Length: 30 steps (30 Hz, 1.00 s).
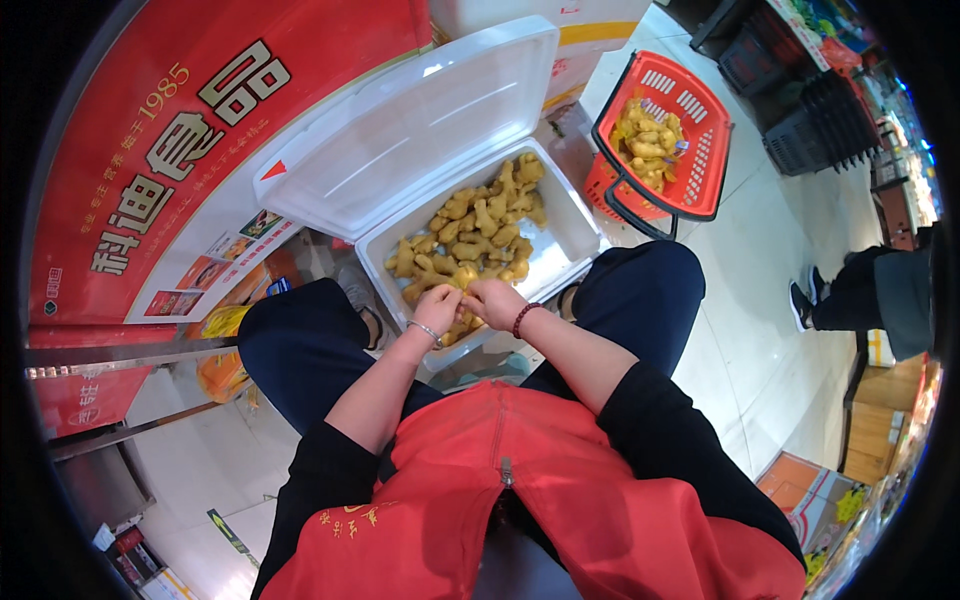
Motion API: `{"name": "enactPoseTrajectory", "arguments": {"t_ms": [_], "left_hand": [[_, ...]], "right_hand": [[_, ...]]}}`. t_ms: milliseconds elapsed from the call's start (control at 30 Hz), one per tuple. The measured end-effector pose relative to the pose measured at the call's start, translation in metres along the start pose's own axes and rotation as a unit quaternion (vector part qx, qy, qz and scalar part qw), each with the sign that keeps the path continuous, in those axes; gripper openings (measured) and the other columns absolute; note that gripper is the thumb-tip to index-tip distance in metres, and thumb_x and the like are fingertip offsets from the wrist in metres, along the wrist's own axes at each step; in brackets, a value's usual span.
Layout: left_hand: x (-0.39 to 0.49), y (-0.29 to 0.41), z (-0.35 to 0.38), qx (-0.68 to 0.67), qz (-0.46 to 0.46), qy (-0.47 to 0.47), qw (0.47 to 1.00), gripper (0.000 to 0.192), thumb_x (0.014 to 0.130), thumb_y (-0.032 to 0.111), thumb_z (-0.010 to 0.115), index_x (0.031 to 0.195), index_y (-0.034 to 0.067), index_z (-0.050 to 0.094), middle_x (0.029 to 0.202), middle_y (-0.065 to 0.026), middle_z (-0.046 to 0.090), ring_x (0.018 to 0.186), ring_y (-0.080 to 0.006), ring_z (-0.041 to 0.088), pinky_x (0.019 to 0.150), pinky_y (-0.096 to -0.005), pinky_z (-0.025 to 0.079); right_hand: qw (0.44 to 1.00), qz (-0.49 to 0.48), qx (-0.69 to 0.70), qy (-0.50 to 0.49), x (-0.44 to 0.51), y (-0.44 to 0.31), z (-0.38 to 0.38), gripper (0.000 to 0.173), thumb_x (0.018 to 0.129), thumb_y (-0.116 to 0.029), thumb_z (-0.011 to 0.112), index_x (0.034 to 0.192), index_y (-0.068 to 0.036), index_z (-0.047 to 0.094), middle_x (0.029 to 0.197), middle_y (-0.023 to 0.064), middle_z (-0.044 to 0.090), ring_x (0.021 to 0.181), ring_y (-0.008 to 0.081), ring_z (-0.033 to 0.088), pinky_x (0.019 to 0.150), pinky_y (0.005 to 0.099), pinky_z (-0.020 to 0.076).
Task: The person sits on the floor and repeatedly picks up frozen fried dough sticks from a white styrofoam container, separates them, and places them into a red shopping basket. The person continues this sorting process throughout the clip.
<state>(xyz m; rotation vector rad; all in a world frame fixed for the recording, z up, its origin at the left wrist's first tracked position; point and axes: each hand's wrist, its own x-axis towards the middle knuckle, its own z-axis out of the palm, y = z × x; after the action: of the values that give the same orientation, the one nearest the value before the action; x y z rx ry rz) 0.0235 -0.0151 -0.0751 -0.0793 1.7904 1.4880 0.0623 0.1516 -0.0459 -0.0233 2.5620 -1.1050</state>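
Note:
Both of my hands meet over the near side of a white foam box (570, 217) that holds a heap of ginger roots (480, 225). The fingers of my left hand (439, 309) and my right hand (496, 301) pinch a small yellow bundle (465, 277) between them. It looks like ginger in yellow netting, but my fingers hide much of it. The box's lid (420, 127) is tilted up along the far side. To the right of the box, a red plastic shopping basket (701, 150) with a black handle holds ginger in yellow mesh bags (649, 142).
My knees (300, 345) flank the box. A red printed panel (225, 112) stands at the left, with yellow netting (225, 321) below it. Stacked baskets (817, 124) are at the upper right. Another person's legs (847, 292) are at the right, above a carton (810, 495).

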Motion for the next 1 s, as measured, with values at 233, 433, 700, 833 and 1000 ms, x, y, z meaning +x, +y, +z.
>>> {"name": "enactPoseTrajectory", "arguments": {"t_ms": [233,433,700,833,1000], "left_hand": [[0.018,-0.024,-0.009,0.221,0.04,0.023,0.974,0.024,0.094,0.022,0.053,0.083,0.002,0.058,0.069,-0.0034,0.058,0.06,-0.0122,0.055,0.054,-0.0288,0.048],[0.03,-0.046,-0.013,0.261,0.117,0.057,0.956,0.024,0.095,0.023,0.054,0.082,0.003,0.057,0.068,-0.0039,0.06,0.06,-0.0138,0.057,0.055,-0.0295,0.047],[0.032,-0.042,-0.018,0.068,0.03,0.096,0.993,0.027,0.094,0.03,0.056,0.08,0.006,0.056,0.067,-0.0043,0.056,0.055,-0.0129,0.052,0.051,-0.0289,0.044],[0.034,-0.046,-0.026,0.191,0.151,0.12,0.962,0.03,0.095,0.029,0.055,0.08,0.004,0.053,0.069,-0.0091,0.056,0.059,-0.016,0.051,0.054,-0.0332,0.043],[0.034,-0.044,-0.021,0.255,0.295,0.115,0.913,0.028,0.097,0.027,0.048,0.088,0.001,0.051,0.08,-0.0092,0.057,0.074,-0.0206,0.052,0.069,-0.0338,0.045]], "right_hand": [[0.998,-0.019,-0.049,-0.039,0.004,0.006,0.011,0.028,0.089,-0.031,0.054,0.087,-0.005,0.065,0.084,0.0198,0.066,0.082,0.0388,0.062,0.073,0.047,0.049],[0.995,0.029,-0.045,-0.081,0.008,0.0,0.01,0.032,0.086,-0.03,0.051,0.091,-0.002,0.067,0.091,0.0218,0.067,0.088,0.0374,0.064,0.078,0.0456,0.0504],[0.998,0.034,0.03,-0.044,0.015,0.003,0.011,0.031,0.082,-0.029,0.05,0.085,-0.002,0.067,0.084,0.0219,0.066,0.082,0.0389,0.063,0.074,0.0452,0.0504],[0.994,0.011,0.102,-0.023,0.018,-0.004,0.016,0.035,0.081,-0.032,0.052,0.082,-0.001,0.067,0.082,0.0222,0.065,0.076,0.0365,0.063,0.07,0.0439,0.0497],[0.926,0.036,0.375,0.016,0.015,-0.017,0.019,0.031,0.088,-0.025,0.051,0.073,0.0,0.062,0.061,0.0071,0.059,0.056,0.0175,0.055,0.052,0.0331,0.0444]]}}
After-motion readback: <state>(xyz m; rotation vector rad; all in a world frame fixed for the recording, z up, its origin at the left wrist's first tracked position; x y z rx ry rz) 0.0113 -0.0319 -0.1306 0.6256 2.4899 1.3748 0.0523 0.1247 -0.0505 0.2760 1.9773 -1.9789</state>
